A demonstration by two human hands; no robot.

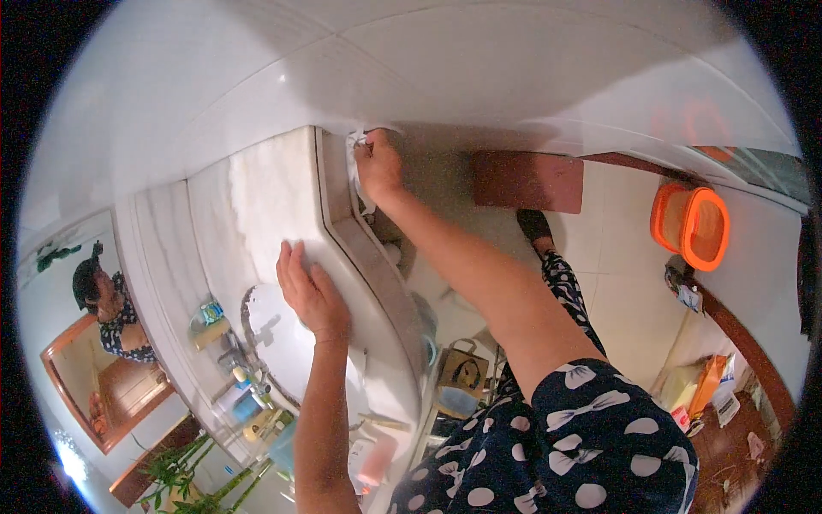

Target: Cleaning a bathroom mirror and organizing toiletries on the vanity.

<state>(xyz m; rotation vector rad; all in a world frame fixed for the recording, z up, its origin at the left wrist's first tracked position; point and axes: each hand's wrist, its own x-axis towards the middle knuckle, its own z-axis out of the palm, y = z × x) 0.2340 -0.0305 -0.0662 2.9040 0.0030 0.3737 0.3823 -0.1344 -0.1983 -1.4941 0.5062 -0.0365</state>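
My left hand (313, 295) lies with fingers stretched out on the pale marble countertop (270, 184), at the rim of the white sink basin (291, 343). It holds nothing. Beyond the counter's far right corner, my right hand (378, 170) is closed on a crumpled white cloth or paper (354, 154). The white piece hangs down along the counter's side, close to the tiled wall (385, 73). My right fingers hide part of it, so I cannot tell its exact kind.
Toiletries stand around the faucet, near green plant stems (231, 493). A brown bag (462, 370) sits under the counter edge. On the right are a reddish-brown box (528, 182), an orange-rimmed basket (707, 230) and bags (711, 381). A mirror (77, 283) stands at left.
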